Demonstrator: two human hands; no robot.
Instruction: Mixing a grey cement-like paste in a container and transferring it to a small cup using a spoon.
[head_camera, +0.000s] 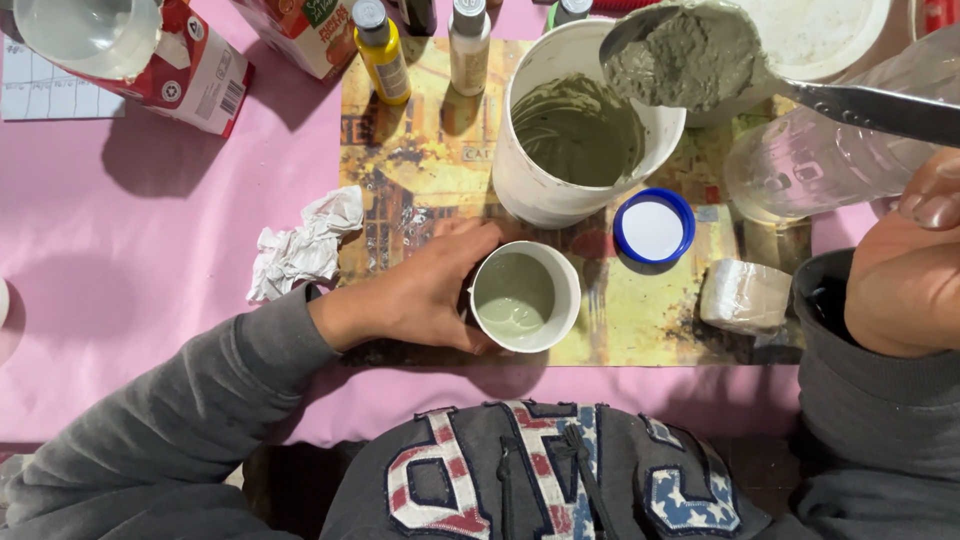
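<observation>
A pink cover lies over the counter (150, 250), and on it is a yellowish printed mat (640, 320) with stains. The left hand (420, 295) holds a small white cup (525, 296) on this mat — its fingers are wrapped around the side of the cup, which contains a pale green-grey liquid. The right hand (905, 270) is near the right edge; its fingers are closed on the handle of a metal spoon (760, 70), loaded with thick grey paste. The spoon is above the rim of a big white bucket (575, 125) that has the same paste inside. Just right of the cup lies a blue lid (653, 226), and to the left of it a crumpled white tissue (305, 245).
</observation>
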